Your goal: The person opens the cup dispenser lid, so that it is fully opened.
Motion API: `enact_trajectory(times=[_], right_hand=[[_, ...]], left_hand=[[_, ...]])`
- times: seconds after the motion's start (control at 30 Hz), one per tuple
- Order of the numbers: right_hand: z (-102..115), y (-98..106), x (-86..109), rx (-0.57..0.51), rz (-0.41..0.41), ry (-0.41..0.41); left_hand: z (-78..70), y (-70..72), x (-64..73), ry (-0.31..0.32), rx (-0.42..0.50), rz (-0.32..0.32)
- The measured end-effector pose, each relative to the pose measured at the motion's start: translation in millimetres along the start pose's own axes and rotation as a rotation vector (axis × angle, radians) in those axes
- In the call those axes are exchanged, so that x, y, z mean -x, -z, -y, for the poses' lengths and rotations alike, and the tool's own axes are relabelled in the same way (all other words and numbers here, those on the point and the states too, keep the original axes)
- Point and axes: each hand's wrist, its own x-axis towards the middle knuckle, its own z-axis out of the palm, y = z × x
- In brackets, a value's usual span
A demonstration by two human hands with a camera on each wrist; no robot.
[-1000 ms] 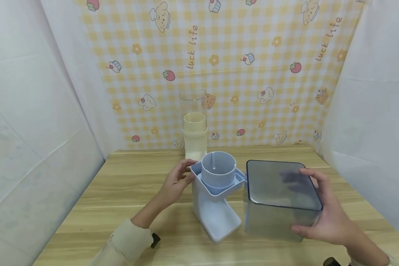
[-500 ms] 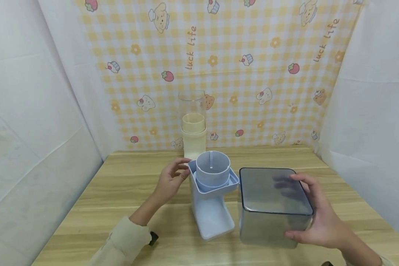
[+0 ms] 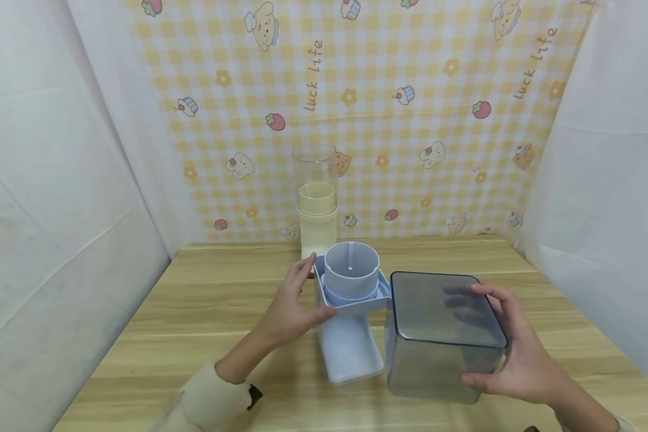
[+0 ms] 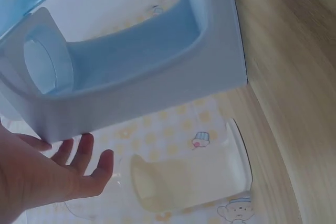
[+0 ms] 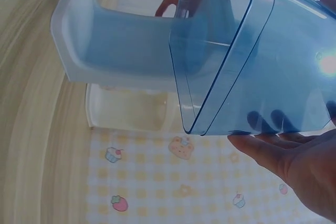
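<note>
A light-blue feeder base [image 3: 351, 351] stands on the table, with a round collar [image 3: 352, 264] inside its square upper rim and a shallow tray at its foot. My left hand [image 3: 288, 315] holds the base's left side, thumb at the near corner and fingertips toward the far corner. In the left wrist view the fingers [image 4: 81, 153] curl beneath the base's edge. To the right, my right hand [image 3: 526, 360] grips a translucent smoky-blue square container [image 3: 448, 312] by its side. In the right wrist view this container [image 5: 294, 61] appears raised off the table.
Behind the base stands a cream feeder [image 3: 317, 222] with a clear cylinder [image 3: 314, 162] on top. A checked cloth [image 3: 378, 120] hangs along the table's back edge. White sheets flank both sides of the wooden table [image 3: 221, 288].
The base has turned squarer to me. My left thumb has moved from its left side to the near corner. The container has come slightly left and nearer in my right hand.
</note>
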Motion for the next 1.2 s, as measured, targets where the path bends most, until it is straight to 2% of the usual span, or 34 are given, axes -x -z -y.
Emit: enact_trajectory(times=[0.1,0.23,0.47,0.67,0.83,0.97,1.2], right_hand=[[-0.5,-0.1,1.1,-0.007,-0.004,-0.002],[-0.7,-0.3,3.2,-0.003,-0.011,-0.015],[0.4,1.1,6.3,0.093,-0.05,-0.042],[0.0,2.9,8.9,0.183,-0.074,-0.073],[1.7,2.0,11.1,0.208,-0.073,-0.104],[4.1,0.3,12.2,0.24,-0.078,-0.188],[2.1,2.2,11.9,0.23,-0.057,-0.243]], left_hand=[[-4.1,-5.2,-2.6,0.042,-0.02,0.01],[-5.5,-8.7,-5.9,0.064,-0.016,0.003],[0.7,-10.9,-14.9,0.061,0.12,0.015],[6.4,-18.4,-27.0,0.05,0.158,0.002],[12.2,-25.5,-39.9,0.063,0.168,0.007],[14.0,-29.1,-51.9,0.066,0.167,-0.007],[13.8,-33.6,-81.9,0.033,0.168,0.002]])
